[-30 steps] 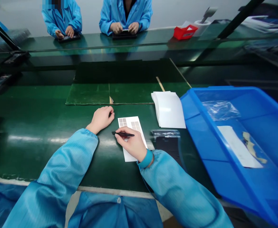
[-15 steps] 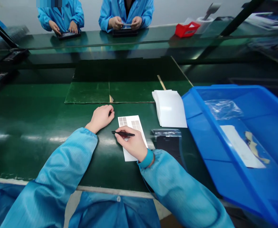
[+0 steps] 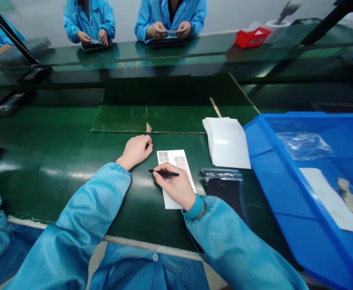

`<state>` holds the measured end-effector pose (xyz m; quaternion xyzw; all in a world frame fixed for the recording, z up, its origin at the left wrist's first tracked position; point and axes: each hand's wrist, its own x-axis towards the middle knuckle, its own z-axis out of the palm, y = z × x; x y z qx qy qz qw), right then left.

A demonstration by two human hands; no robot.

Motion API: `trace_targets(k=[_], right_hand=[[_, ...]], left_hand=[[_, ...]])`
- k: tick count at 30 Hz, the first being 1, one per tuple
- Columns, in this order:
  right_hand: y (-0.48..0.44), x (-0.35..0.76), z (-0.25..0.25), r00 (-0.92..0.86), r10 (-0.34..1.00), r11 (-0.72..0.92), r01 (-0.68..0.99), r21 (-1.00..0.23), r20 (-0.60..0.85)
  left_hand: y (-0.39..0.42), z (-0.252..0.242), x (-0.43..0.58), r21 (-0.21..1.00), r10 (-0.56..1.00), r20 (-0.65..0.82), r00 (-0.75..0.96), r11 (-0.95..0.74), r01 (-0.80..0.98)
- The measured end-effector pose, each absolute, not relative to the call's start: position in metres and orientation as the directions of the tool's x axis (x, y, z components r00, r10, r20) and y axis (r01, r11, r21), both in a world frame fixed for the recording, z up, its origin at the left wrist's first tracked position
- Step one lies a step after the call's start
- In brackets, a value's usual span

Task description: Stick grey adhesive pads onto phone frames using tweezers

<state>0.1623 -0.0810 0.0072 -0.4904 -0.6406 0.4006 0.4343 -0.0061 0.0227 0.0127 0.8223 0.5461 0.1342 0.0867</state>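
My right hand (image 3: 176, 187) rests on the lower part of a white sheet with grey square patches (image 3: 172, 155) and holds black tweezers (image 3: 164, 172) like a pen. Their tip points left, just past the sheet's left edge, above the green mat. My left hand (image 3: 135, 152) lies on the mat (image 3: 43, 133) beside the sheet, its fingers curled, holding nothing.
To the right are a stack of white sheets (image 3: 227, 143), a clear bag with a black item (image 3: 223, 187), and a blue plastic tray (image 3: 287, 171) holding plastic film and paper. Across the table, two co-workers handle small items. A red box (image 3: 251, 38) stands beyond.
The whole scene has shifted slightly right and up in the picture. My hands stay in the same place on the sheet and mat, with the tweezers still held.
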Motion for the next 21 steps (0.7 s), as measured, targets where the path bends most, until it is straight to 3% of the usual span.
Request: trace_targets(k=[9, 21], right_hand=[[-0.0755, 0.1676, 0.0019, -0.153, 0.968, 0.241, 0.339, -0.91, 0.2], [-0.0732, 0.1682, 0.003, -0.154, 0.958, 0.282, 0.345, -0.895, 0.242]], left_hand=[[0.0251, 0.0125, -0.0035, 0.232, 0.921, 0.137, 0.365, -0.389, 0.892], [0.0254, 0.0099, -0.0028, 0.258, 0.919, 0.149, 0.364, -0.391, 0.883]])
